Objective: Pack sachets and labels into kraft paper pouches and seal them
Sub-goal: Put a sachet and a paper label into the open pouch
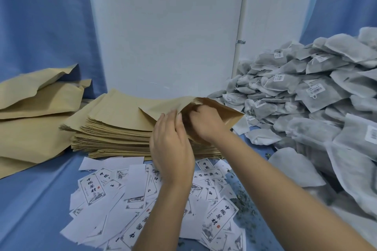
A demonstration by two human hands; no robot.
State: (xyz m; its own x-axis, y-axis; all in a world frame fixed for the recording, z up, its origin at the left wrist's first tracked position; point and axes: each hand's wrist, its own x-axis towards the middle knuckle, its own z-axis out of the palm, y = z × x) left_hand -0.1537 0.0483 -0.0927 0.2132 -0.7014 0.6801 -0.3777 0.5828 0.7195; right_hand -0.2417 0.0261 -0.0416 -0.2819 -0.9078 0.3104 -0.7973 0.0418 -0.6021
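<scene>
A kraft paper pouch (228,113) lies on top of the stack of flat pouches (114,130), its mouth held apart. My left hand (170,144) pinches the near lip of the mouth between thumb and fingers. My right hand (204,121) reaches into the pouch with curled fingers; what it holds is hidden by the paper. Several white printed labels (142,195) are scattered on the blue cloth in front of the stack. A big heap of grey sachets (306,96) fills the right side.
Large kraft bags (34,112) lie piled at the left. A white panel (163,32) and blue curtain (40,16) stand behind. Loose herb crumbs (242,204) dot the cloth near the labels. One sachet (297,169) lies close to my right forearm.
</scene>
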